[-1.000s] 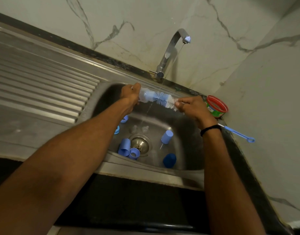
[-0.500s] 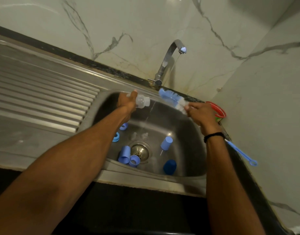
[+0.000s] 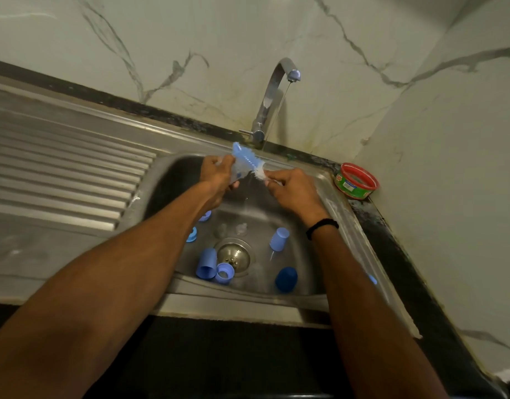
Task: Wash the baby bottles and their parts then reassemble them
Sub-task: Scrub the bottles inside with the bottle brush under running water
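Note:
My left hand [image 3: 216, 177] grips a clear baby bottle [image 3: 237, 176] above the sink basin [image 3: 331, 203]; the hand hides most of the bottle. My right hand [image 3: 291, 191] holds the handle of a bottle brush [image 3: 246, 159]. Its blue and white bristle head lies across the outside of the bottle, next to my left fingers. On the basin floor lie several blue parts: a light blue cap [image 3: 206, 267], a ring [image 3: 225, 273], a dark blue cap [image 3: 286, 279], another light blue cap [image 3: 279, 239], and two clear nipples [image 3: 232, 229].
A thin stream of water runs from the tap [image 3: 272, 102] behind my hands. A red and green tub [image 3: 357, 181] stands on the back right corner of the counter. The ribbed draining board [image 3: 61, 180] stretches to the left. The drain [image 3: 233, 254] sits mid-basin.
The brush head was inside the bottle, then came out to the right. It now lies over the bottle's outside, and my hands have moved close together again.

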The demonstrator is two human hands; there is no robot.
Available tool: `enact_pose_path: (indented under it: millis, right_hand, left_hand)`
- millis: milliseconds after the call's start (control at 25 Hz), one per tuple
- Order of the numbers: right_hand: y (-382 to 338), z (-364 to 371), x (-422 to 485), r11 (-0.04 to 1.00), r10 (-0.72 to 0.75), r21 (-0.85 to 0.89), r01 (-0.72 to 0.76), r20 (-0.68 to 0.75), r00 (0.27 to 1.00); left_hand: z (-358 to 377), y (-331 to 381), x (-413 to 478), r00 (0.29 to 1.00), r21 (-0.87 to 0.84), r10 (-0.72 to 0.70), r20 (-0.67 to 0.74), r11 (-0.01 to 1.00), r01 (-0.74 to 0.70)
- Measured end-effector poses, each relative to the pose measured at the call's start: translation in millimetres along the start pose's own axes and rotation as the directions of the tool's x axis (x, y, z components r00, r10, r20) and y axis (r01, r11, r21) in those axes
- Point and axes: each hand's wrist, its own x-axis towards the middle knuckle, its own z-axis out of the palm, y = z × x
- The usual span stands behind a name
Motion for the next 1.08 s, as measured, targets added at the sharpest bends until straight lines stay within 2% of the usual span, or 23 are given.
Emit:
enact_pose_path:
  millis: [120, 240, 320, 440, 560, 640, 760, 880, 1000, 1080]
  right_hand:
    - [1.6, -2.3, 0.0, 0.999, 0.010, -0.035, -0.012, -0.054, 0.998]
    - [6.3, -3.1, 0.5, 1.000, 0.021, 0.021, -0.021, -0.035, 0.999]
    - [6.7, -3.2, 0.8, 0.999, 0.028, 0.039, -0.026, -0.043, 0.999]
    - [6.9, -1.1, 1.6, 0.997, 0.026, 0.075, -0.023, -0.037, 0.999]
    - [8.8, -3.9, 2.8, 0.998, 0.046, 0.051, -0.043, -0.067, 0.997]
    - [12.7, -3.8, 3.2, 0.995, 0.038, 0.096, -0.033, -0.047, 0.998]
    - [10.0, -3.1, 3.2, 0.991, 0.046, 0.127, -0.038, -0.060, 0.997]
    - [8.8, -2.4, 3.8, 0.980, 0.058, 0.194, -0.050, -0.032, 0.998]
    - [10.1, -2.9, 4.1, 0.980, 0.089, 0.183, -0.079, -0.049, 0.995]
    - [14.2, -4.0, 3.1, 0.953, 0.127, 0.281, -0.114, -0.029, 0.991]
  left_hand:
    - [4.6, 0.8, -4.8, 0.999, -0.007, 0.001, 0.051, 1.000, -0.001]
    - [7.7, 2.0, -7.0, 1.000, -0.014, 0.009, 0.022, 1.000, -0.009]
    - [7.8, 0.5, -6.2, 0.998, -0.001, 0.000, 0.065, 1.000, 0.000]
    - [6.4, 0.9, -8.1, 0.999, 0.032, 0.029, 0.028, 0.999, -0.030]
    - [7.7, 0.4, -10.5, 0.991, 0.049, 0.072, 0.111, 0.996, -0.078]
    - [5.9, 1.1, -11.1, 0.993, 0.062, 0.100, 0.063, 0.993, -0.104]
    - [8.3, 2.3, -11.8, 0.986, 0.053, 0.134, 0.095, 0.989, -0.139]
    - [3.7, 2.0, -9.3, 0.987, 0.041, 0.155, 0.047, 0.987, -0.157]
    - [2.7, 0.1, -9.5, 0.979, 0.046, 0.141, 0.144, 0.988, -0.149]
    - [-0.8, -0.5, -6.9, 0.987, 0.008, 0.117, 0.110, 0.993, -0.119]
